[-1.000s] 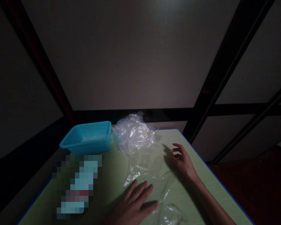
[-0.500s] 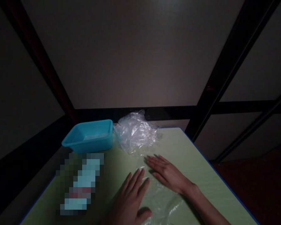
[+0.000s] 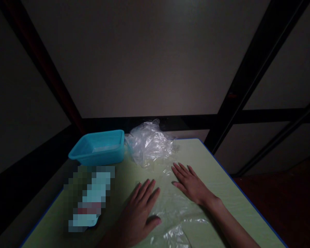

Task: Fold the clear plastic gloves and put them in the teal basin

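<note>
Both of my hands lie flat, palms down, on a thin clear plastic bag (image 3: 170, 206) spread over a pale green table (image 3: 222, 193). My left hand (image 3: 141, 210) presses the bag's left part, fingers pointing away from me. My right hand (image 3: 189, 184) rests on the bag's far right part, fingers stretched out and slightly apart. Neither hand grips anything. The room is dim.
A heap of crumpled clear plastic bags (image 3: 150, 144) sits at the table's far edge. A blue plastic tub (image 3: 99, 150) stands to its left. A blurred-out patch (image 3: 89, 198) covers something at the left. Dark frame bars (image 3: 248, 75) and a wall rise behind.
My right hand came down flat onto the bag, then slid a little to the right. The left hand shifted slightly left and the bag lies flatter.
</note>
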A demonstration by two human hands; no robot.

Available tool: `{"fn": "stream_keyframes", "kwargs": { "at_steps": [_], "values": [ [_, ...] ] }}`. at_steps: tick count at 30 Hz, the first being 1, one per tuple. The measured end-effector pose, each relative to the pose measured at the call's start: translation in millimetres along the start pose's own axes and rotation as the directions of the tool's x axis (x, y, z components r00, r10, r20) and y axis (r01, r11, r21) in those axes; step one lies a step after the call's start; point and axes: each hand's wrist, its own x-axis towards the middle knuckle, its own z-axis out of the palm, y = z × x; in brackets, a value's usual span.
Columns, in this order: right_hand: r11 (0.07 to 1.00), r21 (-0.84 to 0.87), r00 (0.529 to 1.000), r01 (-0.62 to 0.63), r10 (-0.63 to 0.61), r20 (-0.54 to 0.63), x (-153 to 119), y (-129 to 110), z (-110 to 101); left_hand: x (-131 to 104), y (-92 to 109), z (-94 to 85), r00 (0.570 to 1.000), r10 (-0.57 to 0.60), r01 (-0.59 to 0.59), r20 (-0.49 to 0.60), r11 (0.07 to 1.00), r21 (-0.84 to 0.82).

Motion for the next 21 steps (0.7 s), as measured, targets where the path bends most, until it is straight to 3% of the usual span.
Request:
{"fn": "stream_keyframes", "kwargs": {
  "at_steps": [3, 7, 10, 14, 21],
  "values": [
    [1.000, 0.009, 0.997, -0.029, 0.029, -0.068, 0.2, 1.3, -2.0, 1.9, -5.3, 1.0, 0.999, -0.010, 0.010, -0.040, 1.000, 0.007],
    [0.954, 0.210, 0.973, 0.212, -0.188, -0.132, -4.8, -14.9, -12.7, 3.0, -8.8, -1.1, 0.996, -0.019, 0.021, -0.085, 1.000, 0.020],
    [0.858, 0.369, 0.932, 0.358, -0.353, -0.084, -10.2, -32.9, -21.9, 2.4, -5.0, -4.5, 0.996, -0.004, 0.005, -0.092, 1.000, 0.010],
    [0.793, 0.458, 0.888, 0.402, -0.460, 0.017, -13.3, -47.1, -25.8, 0.5, 4.2, -3.9, 0.994, 0.061, -0.063, -0.092, 0.998, -0.025],
    [0.830, 0.459, 0.870, 0.318, -0.448, 0.208, -11.8, -39.5, -18.3, -0.5, 5.1, -0.3, 0.997, 0.072, -0.072, -0.039, 0.997, -0.015]
  ]
}}
